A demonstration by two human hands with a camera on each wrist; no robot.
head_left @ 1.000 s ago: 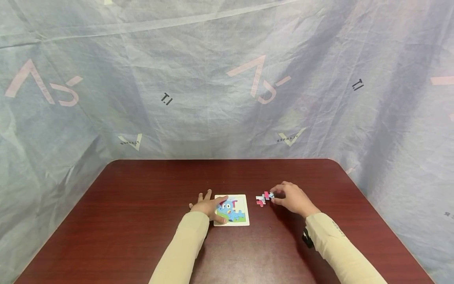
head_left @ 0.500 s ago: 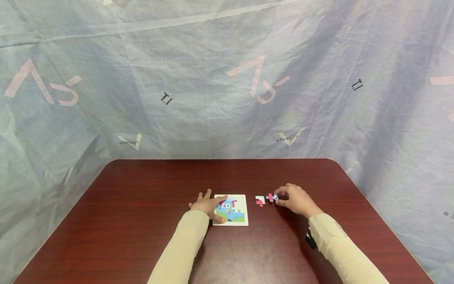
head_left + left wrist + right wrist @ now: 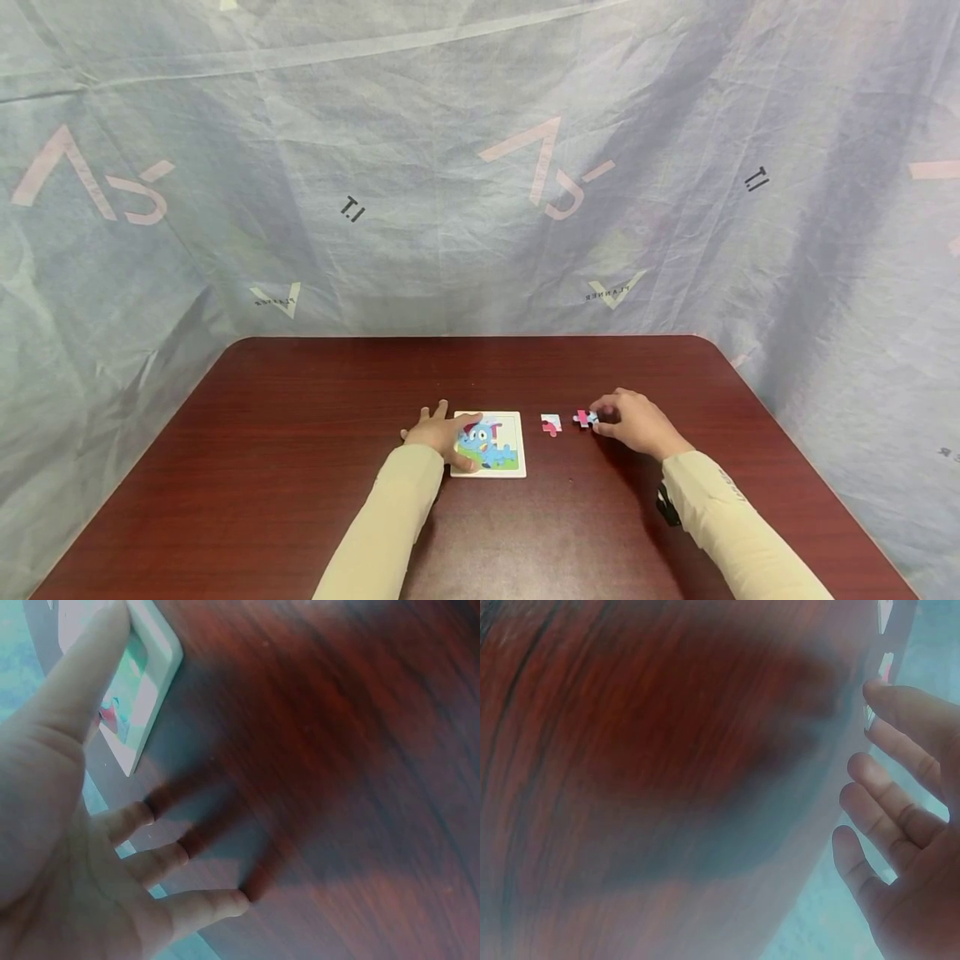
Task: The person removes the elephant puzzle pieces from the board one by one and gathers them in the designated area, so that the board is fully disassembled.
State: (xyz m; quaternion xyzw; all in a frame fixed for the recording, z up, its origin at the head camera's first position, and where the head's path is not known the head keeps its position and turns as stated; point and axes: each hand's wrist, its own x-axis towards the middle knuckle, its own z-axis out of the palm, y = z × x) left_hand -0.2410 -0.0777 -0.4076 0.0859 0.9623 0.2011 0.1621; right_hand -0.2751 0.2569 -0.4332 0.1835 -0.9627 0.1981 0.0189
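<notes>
A square puzzle board point(image 3: 522, 446) with a blue cartoon animal lies mid-table, its upper right part bare. My left hand point(image 3: 433, 437) is spread over its left side, the thumb and index finger resting on it. In the left wrist view the other fingers reach the table beside the board's pale frame point(image 3: 161, 671). To the right, my right hand point(image 3: 633, 422) pinches a pink and light-blue puzzle piece point(image 3: 582, 418) by its right edge, low over the table. Another puzzle piece point(image 3: 551, 423), pink and white, lies between board and right hand.
The dark red-brown wooden table point(image 3: 315, 400) has rounded far corners. Behind and on both sides hangs a grey printed cloth point(image 3: 420, 250). A black band point(image 3: 667, 506) shows at the right sleeve.
My right hand has drawn its puzzle piece a little to the right, away from the other piece, widening the gap between them. The left hand and the board have stayed put.
</notes>
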